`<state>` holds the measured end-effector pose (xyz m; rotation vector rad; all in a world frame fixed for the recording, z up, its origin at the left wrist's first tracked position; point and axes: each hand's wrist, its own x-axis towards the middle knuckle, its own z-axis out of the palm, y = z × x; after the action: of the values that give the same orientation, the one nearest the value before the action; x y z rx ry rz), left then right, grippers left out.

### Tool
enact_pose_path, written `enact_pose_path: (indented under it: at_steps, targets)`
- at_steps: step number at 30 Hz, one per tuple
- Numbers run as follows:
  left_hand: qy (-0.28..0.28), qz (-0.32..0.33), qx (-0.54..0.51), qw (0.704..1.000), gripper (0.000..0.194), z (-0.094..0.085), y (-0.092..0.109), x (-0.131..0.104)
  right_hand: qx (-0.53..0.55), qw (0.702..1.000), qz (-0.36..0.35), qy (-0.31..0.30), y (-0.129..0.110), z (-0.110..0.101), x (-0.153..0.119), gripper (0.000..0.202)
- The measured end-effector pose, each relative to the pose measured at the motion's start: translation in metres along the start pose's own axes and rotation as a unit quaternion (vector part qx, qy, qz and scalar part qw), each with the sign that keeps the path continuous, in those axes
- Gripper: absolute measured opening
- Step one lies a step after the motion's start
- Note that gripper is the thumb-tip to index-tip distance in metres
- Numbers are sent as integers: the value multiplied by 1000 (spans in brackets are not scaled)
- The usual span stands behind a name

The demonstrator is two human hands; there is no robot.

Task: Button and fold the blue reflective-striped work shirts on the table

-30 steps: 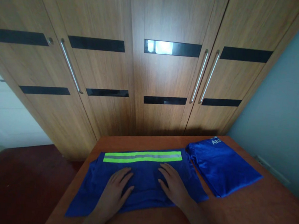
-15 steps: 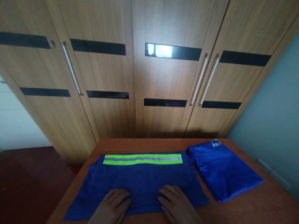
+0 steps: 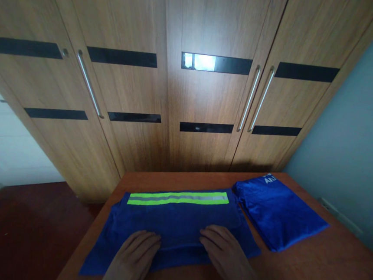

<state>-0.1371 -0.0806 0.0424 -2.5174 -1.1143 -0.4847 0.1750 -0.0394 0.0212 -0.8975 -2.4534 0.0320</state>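
A dark blue work garment (image 3: 179, 220), folded into a wide shape, lies on the wooden table. A yellow-green and silver reflective strip (image 3: 178, 198) runs along its far edge. My left hand (image 3: 137, 253) is on the near left part of the cloth, its fingers together and curled over a fold. On the near right part, my right hand (image 3: 221, 245) grips the same fold, fingers bent inward. Both thumbs are hidden. Between the hands a crease crosses the fabric, and its lower edge lies near the front of the table.
To the right lies a shiny bright blue folded item (image 3: 281, 213) with white lettering, close beside the garment. The reddish-brown table (image 3: 319, 265) ends before a wooden wardrobe (image 3: 198, 150) with metal handles. A pale blue wall (image 3: 345, 149) stands at the right.
Both hands have moved slightly away from me over the cloth, carrying the near fold with them. The middle of the garment looks smoother, with a clearer crease between the hands.
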Motion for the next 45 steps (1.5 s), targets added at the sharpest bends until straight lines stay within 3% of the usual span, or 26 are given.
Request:
enact_pose_path:
  at_steps: [5,11,16,20,23,26,30,38,42,45]
  targets:
    - [-28,41,22,999,34,13,8,-13,-10,1000,0,-17,-4,11,-15,35]
    - [-70,-11,-39,997,27,15,21,-15,47,994,46,-82,-14,9,-20,25]
    - [-80,-98,-56,990,31,18,20,13,83,990,101,-43,-13,6,11,28]
    - [-92,-162,-43,982,45,43,25,45,59,991,113,-42,-12,29,45,43]
    - [-117,-176,-35,977,56,64,29,52,41,989,125,-66,-12,47,52,50]
    - [-135,-172,-39,975,59,75,27,43,34,985,138,-97,-6,55,39,52]
    - [-143,-175,-42,973,60,75,22,30,8,979,175,-108,13,51,11,54]
    - [-147,-176,-50,972,59,74,21,32,-48,952,300,-32,75,41,-25,49]
    - [-152,-163,-44,974,59,71,16,28,19,926,377,18,93,35,-49,51]
    - [-149,-153,-48,976,59,67,8,25,158,873,455,76,100,26,-61,60]
